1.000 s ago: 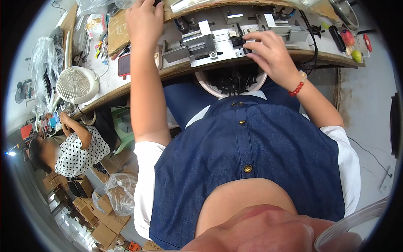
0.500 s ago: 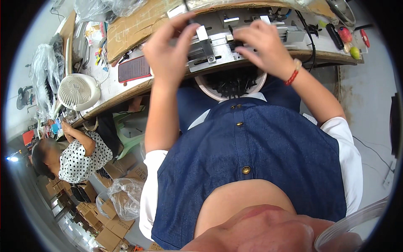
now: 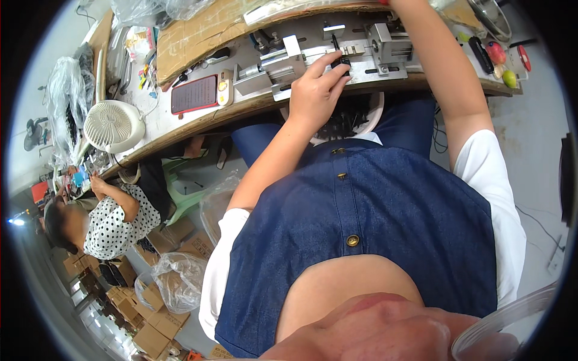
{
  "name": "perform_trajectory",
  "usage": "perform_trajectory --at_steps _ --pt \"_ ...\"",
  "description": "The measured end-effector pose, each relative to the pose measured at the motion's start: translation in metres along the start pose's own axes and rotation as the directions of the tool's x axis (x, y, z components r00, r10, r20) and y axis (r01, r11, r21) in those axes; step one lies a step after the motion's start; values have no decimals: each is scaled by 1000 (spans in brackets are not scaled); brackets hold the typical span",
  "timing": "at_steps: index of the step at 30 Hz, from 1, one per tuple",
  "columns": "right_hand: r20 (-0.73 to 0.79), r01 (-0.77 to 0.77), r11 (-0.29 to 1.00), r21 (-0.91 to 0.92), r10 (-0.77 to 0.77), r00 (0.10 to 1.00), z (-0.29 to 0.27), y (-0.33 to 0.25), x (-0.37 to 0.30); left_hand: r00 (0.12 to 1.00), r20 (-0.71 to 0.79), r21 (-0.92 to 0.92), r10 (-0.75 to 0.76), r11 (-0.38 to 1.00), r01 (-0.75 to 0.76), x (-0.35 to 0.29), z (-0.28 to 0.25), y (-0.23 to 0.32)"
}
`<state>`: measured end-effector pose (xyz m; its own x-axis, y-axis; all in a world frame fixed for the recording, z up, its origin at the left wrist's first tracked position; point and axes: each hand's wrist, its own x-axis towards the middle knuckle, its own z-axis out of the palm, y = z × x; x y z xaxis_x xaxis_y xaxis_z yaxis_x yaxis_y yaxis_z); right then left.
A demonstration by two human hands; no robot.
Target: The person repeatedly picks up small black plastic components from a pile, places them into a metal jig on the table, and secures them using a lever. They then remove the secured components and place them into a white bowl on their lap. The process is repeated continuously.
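Note:
My left hand [image 3: 318, 90] reaches over the bench edge with its fingers closed on a small black part [image 3: 342, 61]. This part sits in the middle of a metal clamping jig [image 3: 282, 65], and a thin black stem stands up from it. The jig's right block [image 3: 388, 49] is grey metal with a round hole. My right forearm [image 3: 442, 54] stretches forward past the jig's right side. The right hand itself lies beyond the top edge of the picture; just a bit of red bracelet shows there.
Below the bench edge, a white basket [image 3: 377, 111] of black parts sits between my legs. A phone [image 3: 194, 95], a white fan [image 3: 114, 126] and a cardboard sheet [image 3: 198, 39] lie to the left. Another person [image 3: 120, 222] works at the far left.
My left hand has moved right and down onto the black part in the jig. The right hand has left the jig and gone forward out of view.

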<state>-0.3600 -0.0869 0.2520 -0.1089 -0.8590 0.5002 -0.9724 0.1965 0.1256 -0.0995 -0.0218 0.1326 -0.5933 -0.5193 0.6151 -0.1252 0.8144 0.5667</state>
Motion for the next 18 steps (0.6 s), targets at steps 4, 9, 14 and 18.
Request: perform_trajectory --at_steps 4,9,14,18 --pt "-9 -33 988 -150 32 999 -24 26 -15 996 64 43 -63 997 61 2 -3 9" --pt "29 -244 804 542 273 962 -82 -2 -55 991 107 2 -82 997 82 11 -17 11" --pt "153 -254 391 885 272 950 -78 -39 -118 970 -217 244 107 968 -52 73 -63 -19" --pt "-106 168 647 744 -135 985 -62 -62 -167 988 -146 427 44 904 23 148 -109 -77"
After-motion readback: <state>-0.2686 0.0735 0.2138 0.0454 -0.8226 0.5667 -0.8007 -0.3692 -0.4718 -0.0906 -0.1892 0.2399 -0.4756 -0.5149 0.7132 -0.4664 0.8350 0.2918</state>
